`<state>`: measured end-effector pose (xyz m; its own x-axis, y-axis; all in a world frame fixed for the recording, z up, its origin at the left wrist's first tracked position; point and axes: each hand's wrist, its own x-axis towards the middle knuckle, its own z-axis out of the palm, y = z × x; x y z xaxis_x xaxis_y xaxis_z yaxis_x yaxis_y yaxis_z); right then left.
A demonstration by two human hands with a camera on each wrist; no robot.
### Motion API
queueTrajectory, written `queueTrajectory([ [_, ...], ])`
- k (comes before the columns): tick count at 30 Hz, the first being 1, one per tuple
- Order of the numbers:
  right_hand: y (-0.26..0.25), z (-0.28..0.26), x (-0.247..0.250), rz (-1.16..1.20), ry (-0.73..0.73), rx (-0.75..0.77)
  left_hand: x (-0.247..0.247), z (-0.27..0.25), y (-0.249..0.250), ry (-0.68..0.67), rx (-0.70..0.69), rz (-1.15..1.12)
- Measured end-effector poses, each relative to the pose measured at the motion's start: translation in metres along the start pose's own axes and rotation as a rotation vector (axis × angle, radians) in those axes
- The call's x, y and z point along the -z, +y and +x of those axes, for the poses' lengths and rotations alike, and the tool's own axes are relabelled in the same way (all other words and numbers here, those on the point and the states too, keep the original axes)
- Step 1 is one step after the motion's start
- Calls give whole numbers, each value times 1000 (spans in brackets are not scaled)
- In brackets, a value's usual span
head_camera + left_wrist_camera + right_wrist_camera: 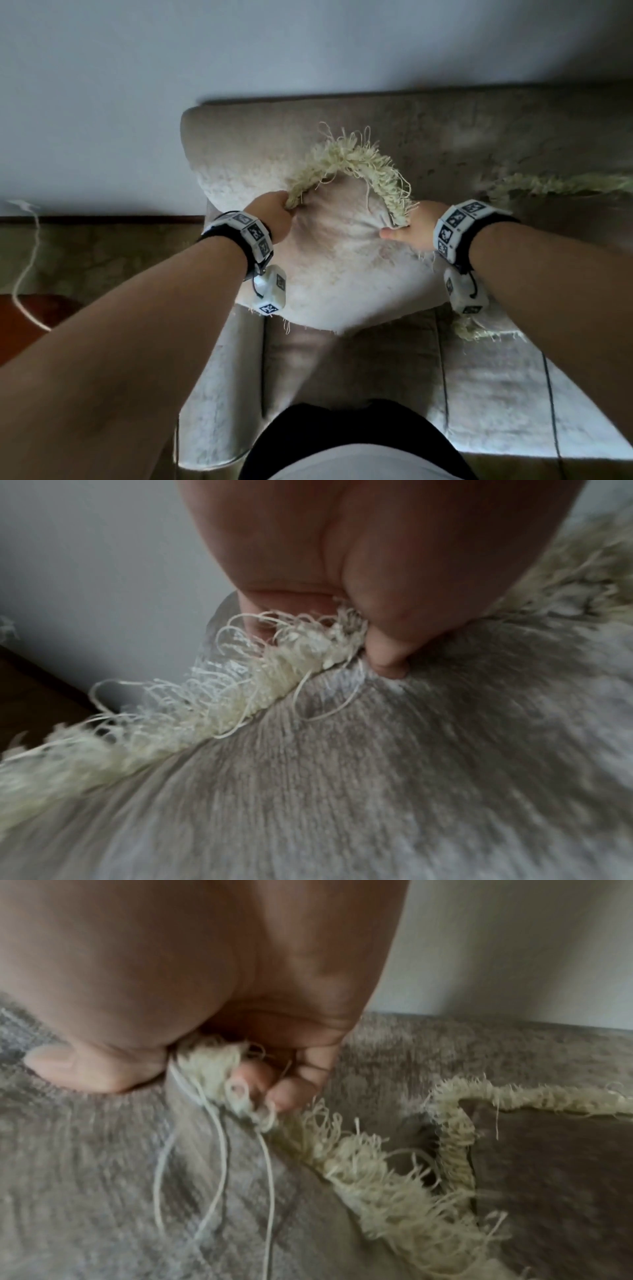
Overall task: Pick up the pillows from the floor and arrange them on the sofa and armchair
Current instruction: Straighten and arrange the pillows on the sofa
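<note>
Left hand: fingers curled and pinched on the cream fringe at the upper left of the pillow. In the left wrist view the thumb is pressed into the pile fabric just below the trim, with the looped threads bunched against the fingers.

Right hand: fingers closed round the fringe at the pillow's upper right, thumb laid out flat along the fabric. In the right wrist view a tuft of trim is seen gripped between the curled fingers and the palm, with loose long threads hanging down below it.

Pillow: pale grey-beige, soft velvety pile with a ribbed nap, plump and rounded; the top edge is gathered into an arch between the two grips. Shaggy cream-yellow fringe runs all round its border, frayed, with stray strands. It is held upright at the left end of the sofa, against the rounded armrest and the backrest; whether its lower edge touches the seat cushion cannot be told.

A second pillow of darker taupe, with the same fringe, lies against the backrest just to the right.

Beyond the armrest: pale wall, dark skirting, a white cable.
</note>
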<state>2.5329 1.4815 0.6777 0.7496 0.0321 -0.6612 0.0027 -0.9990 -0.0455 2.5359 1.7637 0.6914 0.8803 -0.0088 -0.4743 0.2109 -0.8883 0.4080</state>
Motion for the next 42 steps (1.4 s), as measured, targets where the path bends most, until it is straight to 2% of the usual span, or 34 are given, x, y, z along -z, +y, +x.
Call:
queueTrajectory([
  [3,12,16,-40,33,-80,-1,-35,4,-10,-21,25,-18],
  [5,20,26,-56,98,-40,-5,-50,8,-14,2,57,-60],
  [8,17,24,-50,103,66,-62,-55,16,-8,30,70,-69],
  [13,9,25,-38,153,168,-26,-53,17,-6,29,111,-89],
  [16,4,20,-48,180,148,27,-58,-1,-7,-42,114,-24],
  [19,0,6,-53,201,196,35,-62,-22,-12,-93,150,-23],
  [22,-4,-10,-55,81,126,58,-67,-43,-22,-149,159,-77],
  [24,-7,-20,-61,62,-62,108,-71,-54,-24,-181,168,-100],
  [26,-10,-31,-73,36,-209,106,-73,-67,-25,-188,151,-122],
  [27,-12,-37,-81,25,-223,102,-75,-73,-26,-191,130,-133],
  [31,-18,-64,-114,-40,-225,80,-89,-94,-25,-228,51,-114],
  [34,-17,-91,-132,40,-258,40,-105,-109,-13,-307,-20,-72],
  [38,-5,-142,-139,104,-197,14,-125,-133,18,-393,-124,23],
  [42,29,-193,-156,109,-187,-36,-148,-162,62,-463,-231,60],
])
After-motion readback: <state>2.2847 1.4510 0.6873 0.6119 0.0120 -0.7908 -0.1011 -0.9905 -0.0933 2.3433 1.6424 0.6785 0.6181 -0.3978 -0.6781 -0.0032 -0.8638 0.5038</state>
